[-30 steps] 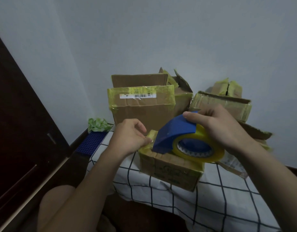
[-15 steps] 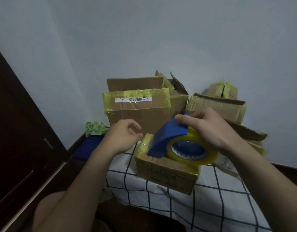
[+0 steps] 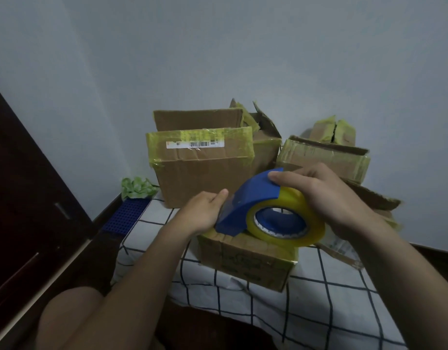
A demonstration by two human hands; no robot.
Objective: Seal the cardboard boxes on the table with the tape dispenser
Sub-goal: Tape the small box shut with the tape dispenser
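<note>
Right hand (image 3: pixel 326 198) curls over the top of a blue plastic tape dispenser (image 3: pixel 253 198). Its fingers wrap across the hood and the roll of yellowish clear tape (image 3: pixel 291 198), gripping firmly. The dispenser rests on top of a small brown cardboard box (image 3: pixel 248 263) edged with yellowed tape. This box sits near the front of a table covered by a white cloth with dark grid lines (image 3: pixel 318 299).

At nine o'clock from the dispenser, the left hand (image 3: pixel 202 213) meets its front lip. The back of the hand faces the camera and the index fingertip is raised against the blue edge. Whether it pinches the tape end cannot be told.

At twelve o'clock, behind both hands, stands a large brown cardboard box with a white barcode label (image 3: pixel 200 178), its flaps up. At two o'clock lie several flatter, tape-edged cardboard boxes (image 3: pixel 323 157), stacked unevenly against a pale grey wall (image 3: pixel 217 59).

At nine o'clock, beyond the table's edge, a crumpled green bundle (image 3: pixel 137 189) sits above a blue perforated plastic panel (image 3: pixel 127 215). A dark wooden door (image 3: pixel 21 198) fills the far left.
</note>
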